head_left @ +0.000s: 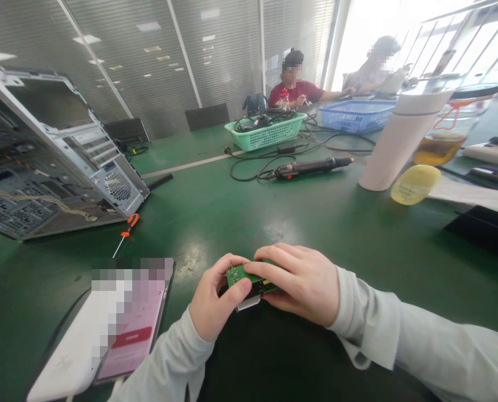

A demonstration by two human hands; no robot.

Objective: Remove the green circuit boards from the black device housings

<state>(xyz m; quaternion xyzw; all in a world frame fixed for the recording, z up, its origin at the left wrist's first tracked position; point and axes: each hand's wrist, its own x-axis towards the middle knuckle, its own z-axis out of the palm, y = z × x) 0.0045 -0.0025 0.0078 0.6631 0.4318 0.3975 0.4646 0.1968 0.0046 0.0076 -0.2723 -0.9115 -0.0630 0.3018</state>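
A small green circuit board (pixel 235 274) with solder points and a pale metal part on its near edge is held between my two hands, just over the table's front edge. My left hand (pixel 215 298) grips its left end, thumb on the near side and fingers behind. From the right, my right hand (pixel 301 282) lays its fingers over the top and curls under the board, hiding much of it. Left of my hands lie a lit phone (pixel 138 329) and a white power bank (pixel 75 352), partly blurred out.
An opened computer case (pixel 102 178) stands at left, an orange-handled screwdriver (pixel 129 226) beside it. Farther back are a black electric screwdriver (pixel 311 167), cables, a green basket (pixel 269 137) and a blue basket (pixel 358 117). A white tumbler (pixel 402 145) and yellow case (pixel 416 184) stand right. Two people sit beyond.
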